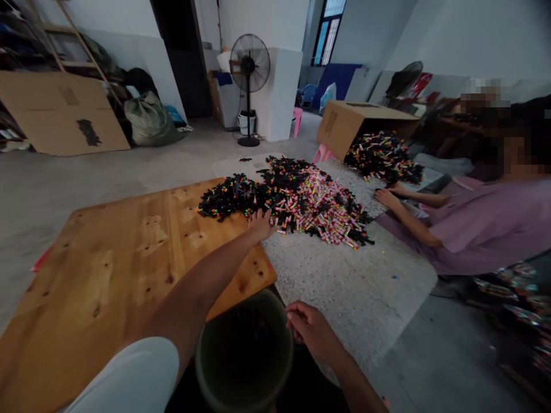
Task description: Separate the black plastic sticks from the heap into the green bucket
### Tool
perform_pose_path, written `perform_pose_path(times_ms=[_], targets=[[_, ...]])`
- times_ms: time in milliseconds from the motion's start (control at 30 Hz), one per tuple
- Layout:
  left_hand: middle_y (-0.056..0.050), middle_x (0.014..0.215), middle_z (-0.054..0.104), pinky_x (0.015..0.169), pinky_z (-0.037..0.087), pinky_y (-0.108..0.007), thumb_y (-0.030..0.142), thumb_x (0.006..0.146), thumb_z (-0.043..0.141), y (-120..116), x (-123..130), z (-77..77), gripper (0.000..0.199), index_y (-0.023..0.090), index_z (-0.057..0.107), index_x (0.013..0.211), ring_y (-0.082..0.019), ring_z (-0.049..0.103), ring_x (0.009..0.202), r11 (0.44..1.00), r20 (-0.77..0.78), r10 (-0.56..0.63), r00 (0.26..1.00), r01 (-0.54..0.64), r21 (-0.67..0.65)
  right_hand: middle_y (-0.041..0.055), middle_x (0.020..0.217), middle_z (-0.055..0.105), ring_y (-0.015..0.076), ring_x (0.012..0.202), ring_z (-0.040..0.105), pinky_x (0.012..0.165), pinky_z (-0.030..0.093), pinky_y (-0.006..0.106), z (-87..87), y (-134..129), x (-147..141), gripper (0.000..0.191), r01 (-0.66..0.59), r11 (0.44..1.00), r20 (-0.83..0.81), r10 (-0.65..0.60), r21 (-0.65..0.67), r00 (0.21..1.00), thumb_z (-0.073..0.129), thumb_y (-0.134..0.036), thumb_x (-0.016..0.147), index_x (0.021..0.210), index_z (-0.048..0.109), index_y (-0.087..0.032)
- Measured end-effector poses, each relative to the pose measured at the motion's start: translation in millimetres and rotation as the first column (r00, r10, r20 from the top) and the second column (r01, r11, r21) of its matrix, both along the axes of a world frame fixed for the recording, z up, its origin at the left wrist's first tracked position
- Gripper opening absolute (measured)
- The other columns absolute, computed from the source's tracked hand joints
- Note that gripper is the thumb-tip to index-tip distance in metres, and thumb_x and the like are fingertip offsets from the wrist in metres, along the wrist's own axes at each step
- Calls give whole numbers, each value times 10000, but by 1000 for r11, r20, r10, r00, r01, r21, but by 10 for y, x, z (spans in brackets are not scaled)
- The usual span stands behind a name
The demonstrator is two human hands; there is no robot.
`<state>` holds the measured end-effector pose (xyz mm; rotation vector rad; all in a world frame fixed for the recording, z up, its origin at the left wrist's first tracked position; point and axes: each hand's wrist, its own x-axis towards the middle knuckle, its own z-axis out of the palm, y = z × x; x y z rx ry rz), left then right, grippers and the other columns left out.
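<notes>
A big heap [318,201] of small black and pink pieces lies across a wooden table [129,246] and a stone one [344,281], so much appears left to handle. The left hand [260,225] reaches its near edge, fingers loosely spread. The right hand [310,327] is at the rim of a bucket [247,381], fingers curled; whether they grip anything I cannot tell. The bucket's dark inside hides how much is done.
</notes>
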<state>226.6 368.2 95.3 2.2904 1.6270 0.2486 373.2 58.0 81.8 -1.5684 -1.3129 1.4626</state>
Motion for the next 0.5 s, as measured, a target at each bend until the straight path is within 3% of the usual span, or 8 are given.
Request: perform_pose_path(times_ms=[100,233,333,400,500], targets=[[-242,1662,332,1202,242,-619,742,909,505,-8,269,-115,942,199,289,1648,-463,305,1514,999,-65,40,997,-42,-35,23,796,699,141,607,589,576,443,258,-28,160,186,264,99,995,18,-99,-20,995,543,-405,954,1016,690,-194],[-240,1577,449,1183,289,-580,612,954,528,-298,463,-252,773,161,419,1573,-432,373,1457,998,-40,35,999,-32,55,24,789,686,165,639,599,603,460,279,-143,416,418,274,157,984,61,-163,83,985,524,-412,945,1001,690,-201],[-245,1536,482,1171,299,-599,466,927,622,-628,535,-345,675,145,498,1506,-438,410,1418,989,23,-108,994,105,105,39,816,693,198,676,621,639,486,309,-228,710,593,290,247,954,173,-276,173,946,511,-400,939,1064,678,-199],[-224,1540,478,1174,317,-583,412,914,653,-797,562,-395,639,167,520,1490,-419,427,1415,970,113,-233,966,223,91,72,945,723,222,789,663,733,513,332,-243,933,673,302,280,927,295,-349,252,889,507,-364,945,1135,666,-189],[-169,1520,510,1175,363,-504,361,960,598,-827,529,-403,526,218,556,1464,-342,466,1400,944,328,-329,886,316,94,119,1146,707,243,1026,674,895,495,330,-197,1209,677,310,207,922,487,-352,326,800,518,-274,961,1221,653,-171]])
